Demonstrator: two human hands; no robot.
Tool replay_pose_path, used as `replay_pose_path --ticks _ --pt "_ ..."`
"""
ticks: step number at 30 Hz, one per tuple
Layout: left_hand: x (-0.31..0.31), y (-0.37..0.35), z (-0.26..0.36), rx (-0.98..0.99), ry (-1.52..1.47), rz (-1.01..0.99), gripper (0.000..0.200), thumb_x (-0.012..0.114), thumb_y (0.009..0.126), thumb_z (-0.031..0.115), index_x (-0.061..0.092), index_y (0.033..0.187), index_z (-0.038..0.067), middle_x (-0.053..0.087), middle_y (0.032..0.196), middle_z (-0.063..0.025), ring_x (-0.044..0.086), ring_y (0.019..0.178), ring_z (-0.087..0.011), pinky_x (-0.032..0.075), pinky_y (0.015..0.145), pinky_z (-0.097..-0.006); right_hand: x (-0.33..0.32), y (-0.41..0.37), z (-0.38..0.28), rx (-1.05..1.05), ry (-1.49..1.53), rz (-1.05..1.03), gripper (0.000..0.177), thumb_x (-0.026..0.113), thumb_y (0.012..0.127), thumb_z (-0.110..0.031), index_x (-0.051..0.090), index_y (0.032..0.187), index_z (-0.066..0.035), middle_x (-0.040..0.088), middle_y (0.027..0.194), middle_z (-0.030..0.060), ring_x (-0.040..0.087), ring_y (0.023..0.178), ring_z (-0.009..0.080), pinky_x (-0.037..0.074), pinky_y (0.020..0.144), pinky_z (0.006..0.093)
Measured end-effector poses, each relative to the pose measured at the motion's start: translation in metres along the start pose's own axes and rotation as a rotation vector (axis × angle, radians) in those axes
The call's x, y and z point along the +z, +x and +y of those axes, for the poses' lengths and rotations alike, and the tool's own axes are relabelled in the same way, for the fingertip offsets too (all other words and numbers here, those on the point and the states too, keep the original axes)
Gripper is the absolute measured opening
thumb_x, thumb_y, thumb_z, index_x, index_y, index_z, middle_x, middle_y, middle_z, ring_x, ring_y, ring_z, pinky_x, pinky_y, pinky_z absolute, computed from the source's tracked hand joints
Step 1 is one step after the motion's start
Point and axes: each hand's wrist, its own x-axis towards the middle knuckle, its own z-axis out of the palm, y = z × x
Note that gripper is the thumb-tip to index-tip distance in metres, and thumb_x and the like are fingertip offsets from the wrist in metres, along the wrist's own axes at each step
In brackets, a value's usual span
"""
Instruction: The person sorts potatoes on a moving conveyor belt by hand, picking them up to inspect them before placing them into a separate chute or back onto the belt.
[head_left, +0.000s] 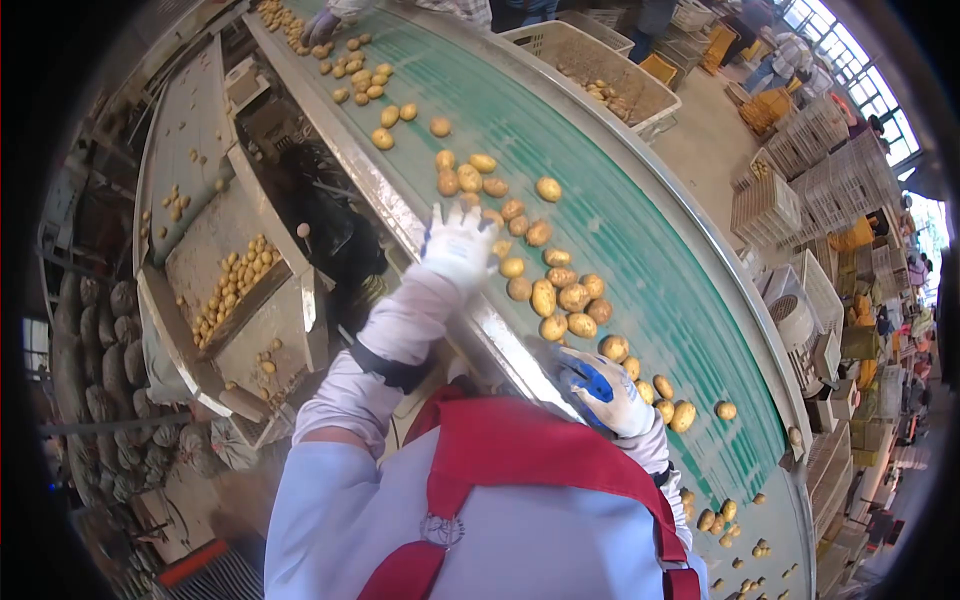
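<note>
My left hand (pixel 461 248), in a white glove, reaches over the near edge of the green conveyor belt (pixel 640 260). Its fingers are spread at the side of a cluster of potatoes (pixel 469 178), and whether it touches one is hidden. Lower along the same edge is my right hand (pixel 612 397), its glove white with a blue patch. The fingers on that hand are bent and blurred, with a dark smear by them, so a hold cannot be made out. More potatoes (pixel 574 297) lie on the belt between both hands, and several sit just past the right one.
A metal rail (pixel 390 205) runs along the belt's near side. To the left, a chute (pixel 215 240) holds small potatoes. Across the belt stands a large crate (pixel 600 70) with potatoes in it. Another person's gloved hand (pixel 321 27) works at the belt's far end. Stacked crates (pixel 830 160) stand right.
</note>
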Motion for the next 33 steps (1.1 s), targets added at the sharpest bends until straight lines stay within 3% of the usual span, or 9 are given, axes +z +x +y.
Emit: replay_pose_path --ticks 7,12,15,18,22,25,28,30,33 --pt "0.018 -0.026 0.008 0.524 -0.316 0.027 0.050 0.069 0.081 0.037 0.060 0.125 0.015 0.054 0.134 -0.0126 0.041 0.134 -0.0365 0.029 0.111 -0.0544 -0.027 0.078 0.024 -0.049 -0.247 0.233 0.044 0.060 0.086 -0.019 0.059 0.129 -0.013 0.061 0.123 0.0145 0.055 0.116 0.0340 0.040 0.102 0.0456" --pt "0.034 -0.020 -0.020 0.593 -0.521 0.038 0.040 0.074 0.079 0.029 0.065 0.114 0.015 0.061 0.122 -0.0077 0.048 0.128 -0.0328 0.029 0.111 -0.0546 -0.003 0.187 0.066 -0.077 -0.881 0.196 0.043 0.063 0.081 -0.024 0.062 0.124 -0.027 0.053 0.126 0.0121 0.045 0.124 0.0330 0.031 0.105 0.0526" --pt "0.028 -0.019 -0.045 0.584 -0.856 0.022 0.038 0.077 0.075 0.021 0.066 0.111 0.013 0.061 0.123 -0.0074 0.052 0.122 -0.0335 0.038 0.107 -0.0465 0.001 0.206 0.065 0.035 -0.951 0.092 0.043 0.064 0.080 -0.026 0.063 0.123 -0.028 0.056 0.119 0.0113 0.050 0.117 0.0316 0.036 0.098 0.0508" --pt "0.020 -0.001 -0.078 0.360 -0.740 0.152 0.038 0.077 0.075 0.020 0.067 0.110 0.011 0.061 0.124 -0.0078 0.054 0.118 -0.0338 0.041 0.102 -0.0467 -0.002 0.197 0.067 0.096 -0.925 0.097 0.040 0.065 0.078 -0.025 0.063 0.118 -0.028 0.057 0.115 0.0092 0.053 0.110 0.0309 0.041 0.090 0.0484" --pt "0.013 0.052 -0.090 0.156 -0.230 0.159 0.050 0.071 0.079 0.029 0.059 0.124 0.009 0.056 0.129 -0.0190 0.050 0.122 -0.0369 0.040 0.102 -0.0468 0.003 0.181 0.061 0.101 -0.802 0.262 0.034 0.067 0.077 -0.023 0.062 0.111 -0.026 0.061 0.108 0.0083 0.057 0.103 0.0324 0.044 0.085 0.0453" --pt "0.047 0.067 -0.065 0.279 -0.102 0.107 0.057 0.064 0.084 0.038 0.052 0.133 0.011 0.047 0.137 -0.0239 0.048 0.125 -0.0385 0.037 0.105 -0.0494 -0.003 0.164 0.058 0.087 -0.687 0.300 0.037 0.068 0.076 -0.024 0.062 0.113 -0.022 0.062 0.108 0.0100 0.058 0.101 0.0343 0.045 0.085 0.0471" --pt "0.013 0.036 -0.052 0.587 -0.489 -0.056 0.049 0.064 0.087 0.034 0.056 0.131 0.015 0.052 0.136 -0.0165 0.050 0.126 -0.0345 0.034 0.111 -0.0473 -0.023 0.136 0.045 0.360 0.051 0.225 0.048 0.068 0.079 -0.018 0.058 0.126 -0.010 0.065 0.114 0.0164 0.062 0.107 0.0307 0.047 0.094 0.0395" --pt "0.008 0.018 -0.060 0.625 -0.934 -0.070 0.050 0.069 0.085 0.031 0.057 0.131 0.016 0.054 0.135 -0.0138 0.051 0.126 -0.0339 0.036 0.111 -0.0437 -0.027 0.123 0.052 0.175 0.153 0.356 0.038 0.062 0.092 -0.012 0.056 0.128 -0.001 0.062 0.111 0.0029 0.055 0.097 0.0102 0.045 0.085 0.0251" --pt "-0.026 0.018 -0.088 0.448 -1.168 -0.277 0.053 0.072 0.083 0.027 0.057 0.133 0.016 0.056 0.134 -0.0139 0.050 0.126 -0.0359 0.039 0.109 -0.0408 -0.030 0.132 0.010 0.309 0.333 0.454 0.038 0.059 0.096 -0.018 0.055 0.129 0.000 0.062 0.111 0.0056 0.058 0.094 0.0128 0.047 0.084 0.0262"
